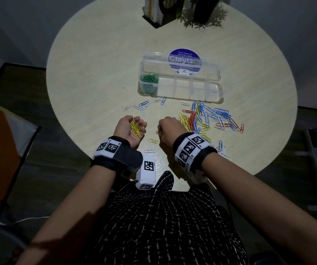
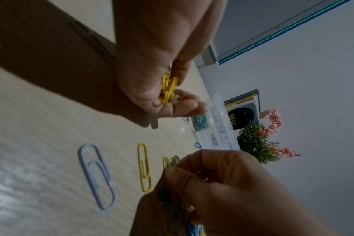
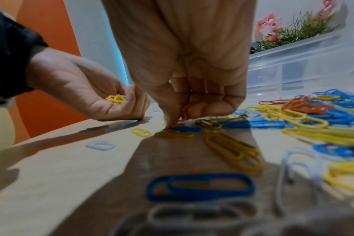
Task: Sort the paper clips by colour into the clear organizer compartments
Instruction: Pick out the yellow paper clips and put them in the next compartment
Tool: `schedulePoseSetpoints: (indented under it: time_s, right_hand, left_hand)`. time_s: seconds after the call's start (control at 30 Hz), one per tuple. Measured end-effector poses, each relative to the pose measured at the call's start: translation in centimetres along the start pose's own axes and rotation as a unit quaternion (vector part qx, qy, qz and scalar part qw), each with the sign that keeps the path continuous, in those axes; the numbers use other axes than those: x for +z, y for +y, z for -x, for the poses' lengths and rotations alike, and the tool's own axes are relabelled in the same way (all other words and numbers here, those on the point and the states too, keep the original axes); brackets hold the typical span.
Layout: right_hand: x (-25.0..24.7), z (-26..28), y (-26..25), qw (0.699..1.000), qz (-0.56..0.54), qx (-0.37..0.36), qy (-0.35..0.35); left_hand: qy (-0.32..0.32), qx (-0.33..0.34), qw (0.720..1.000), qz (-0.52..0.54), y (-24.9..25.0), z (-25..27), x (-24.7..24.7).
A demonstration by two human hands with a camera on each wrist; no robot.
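Head view, looped yellow wire clips (image 1: pixel 135 128) cupped in left hand (image 1: pixel 130 129)

Office pantry: round table (image 1: pixel 96 73) bearing a "pantries clean" sticker (image 1: pixel 184 61).

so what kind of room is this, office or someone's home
Probably an office pantry or break area, though a home can't be ruled out. The round table carries a sticker reading "Let's keep our pantries clean", and a book stand and a potted plant sit at its far edge.
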State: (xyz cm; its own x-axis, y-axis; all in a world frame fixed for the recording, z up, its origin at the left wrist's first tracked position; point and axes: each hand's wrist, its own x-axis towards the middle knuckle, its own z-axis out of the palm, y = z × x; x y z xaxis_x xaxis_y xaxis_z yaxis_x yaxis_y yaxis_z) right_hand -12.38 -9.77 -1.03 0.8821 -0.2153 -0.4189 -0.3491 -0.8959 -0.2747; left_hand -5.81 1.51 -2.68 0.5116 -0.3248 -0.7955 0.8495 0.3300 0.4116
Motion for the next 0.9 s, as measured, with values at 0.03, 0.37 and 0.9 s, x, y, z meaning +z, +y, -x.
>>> schedulePoseSetpoints:
  time_s: [0.03, 0.37, 0.9]
  right_hand:
    - [-0.1, 0.1, -0.1, 1.0, 0.013, -0.008, -0.001]
    - [-0.1, 0.4, -0.3, 0.999, 0.026, 0.034, 0.031]
    - [-0.7, 1.0, -0.9, 0.998, -0.053, 0.02, 0.038]
  left_hand:
    - [0.0, -0.001, 1.0, -0.001, 0.0, 0.0, 0.0]
    - [0.013, 0.004, 1.0, -0.003, 0.0, 0.2, 0.0]
    - [0.009, 0.005, 1.0, 0.001, 0.0, 0.3, 0.1]
